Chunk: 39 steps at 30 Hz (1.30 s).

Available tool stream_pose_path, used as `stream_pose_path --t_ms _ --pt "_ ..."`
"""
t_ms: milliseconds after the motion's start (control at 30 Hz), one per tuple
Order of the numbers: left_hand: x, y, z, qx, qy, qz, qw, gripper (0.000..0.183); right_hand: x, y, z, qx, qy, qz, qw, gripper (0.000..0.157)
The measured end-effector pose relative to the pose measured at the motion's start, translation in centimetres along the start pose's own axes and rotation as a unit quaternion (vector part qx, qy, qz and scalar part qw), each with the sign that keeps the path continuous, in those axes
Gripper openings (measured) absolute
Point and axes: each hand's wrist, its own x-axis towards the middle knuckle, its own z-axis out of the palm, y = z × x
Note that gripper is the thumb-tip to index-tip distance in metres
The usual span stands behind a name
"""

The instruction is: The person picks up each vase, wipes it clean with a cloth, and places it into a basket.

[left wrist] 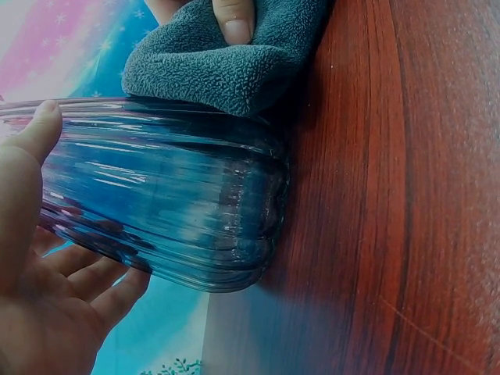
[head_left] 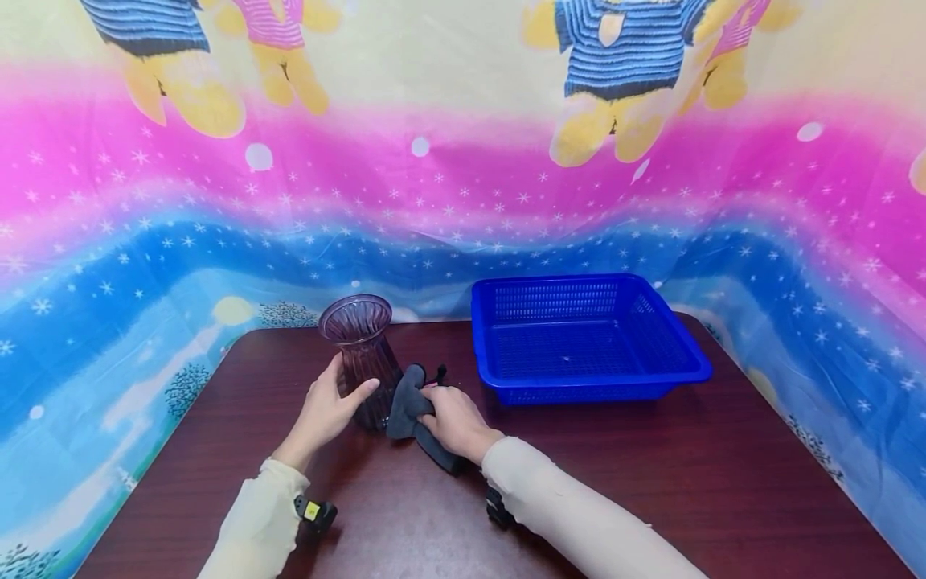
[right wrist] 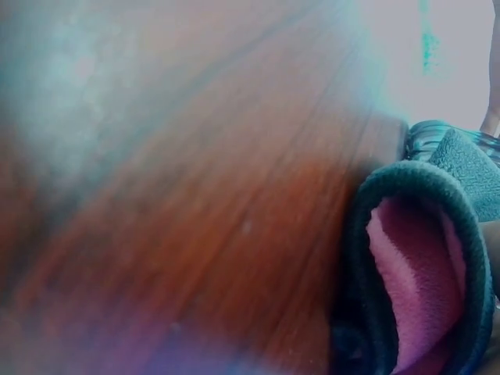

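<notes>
A purple-tinted ribbed glass vase (head_left: 369,366) with a flared rim stands on the table, tilted slightly in the head view. My left hand (head_left: 325,406) holds its side, thumb in front and fingers curling behind, as the left wrist view also shows around the clear vase body (left wrist: 172,195). In my right hand (head_left: 459,422) is a dark grey cloth (head_left: 408,406), pinched and pressed against the vase's lower right side. The right wrist view shows the folded cloth (right wrist: 414,176) with a pink inner face. Part of the right hand is hidden there.
A blue plastic basket (head_left: 586,394) with perforated walls stands at the back right of the dark red wooden table (head_left: 651,482). Behind the table hangs a printed curtain (head_left: 434,201). Wrist cameras (head_left: 316,512) are strapped at both cuffs.
</notes>
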Motion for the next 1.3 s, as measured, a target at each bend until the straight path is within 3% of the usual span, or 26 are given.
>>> stream_pose_path --t_ms 1033,1300 --pt "0.2 -0.1 0.0 -0.005 0.0 0.006 1.0 0.081 -1.4 0.4 -2.0 -0.006 0.004 -0.041 0.999 0.019" --pt "0.1 -0.2 0.0 -0.005 0.004 0.012 0.9999 0.078 -2.1 0.3 -2.4 -0.008 -0.015 -0.041 0.999 0.025"
